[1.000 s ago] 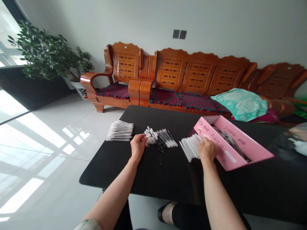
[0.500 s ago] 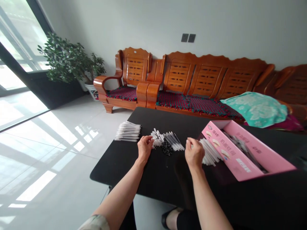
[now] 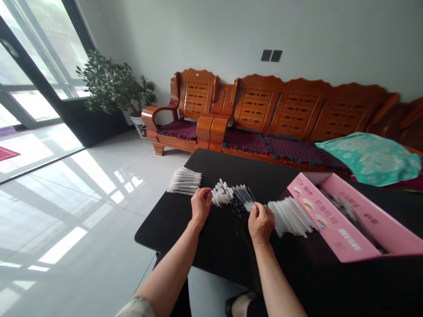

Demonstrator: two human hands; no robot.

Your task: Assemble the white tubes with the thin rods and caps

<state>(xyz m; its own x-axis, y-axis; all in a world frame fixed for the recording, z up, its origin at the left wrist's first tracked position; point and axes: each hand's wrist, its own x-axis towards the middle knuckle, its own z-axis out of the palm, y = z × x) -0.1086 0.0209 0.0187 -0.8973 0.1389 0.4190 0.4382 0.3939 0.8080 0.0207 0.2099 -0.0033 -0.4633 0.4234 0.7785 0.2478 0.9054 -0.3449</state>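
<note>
My left hand (image 3: 201,207) rests low over the black table, its fingers pinched together at the left edge of a pile of short white caps (image 3: 222,192). Whatever lies between those fingertips is too small to tell. My right hand (image 3: 261,223) is closed, thumb against fingers, at the near ends of a bundle of thin pen refills (image 3: 243,196); its grip is hidden. Small black plugs (image 3: 238,208) lie heaped between the hands. Right of my right hand is a row of white tubes (image 3: 292,215). Assembled-looking white pens (image 3: 185,180) are stacked beyond my left hand.
An open pink box (image 3: 333,220) with grey contents stands on the table's right side. The black table (image 3: 165,224) has a rounded left corner. Behind it are a wooden sofa (image 3: 254,105), a turquoise cloth (image 3: 373,158) and a potted plant (image 3: 112,88).
My right hand has moved left, from beside the white tubes to the refills' near ends. My left hand stays by the white caps. The whole view has shifted slightly.
</note>
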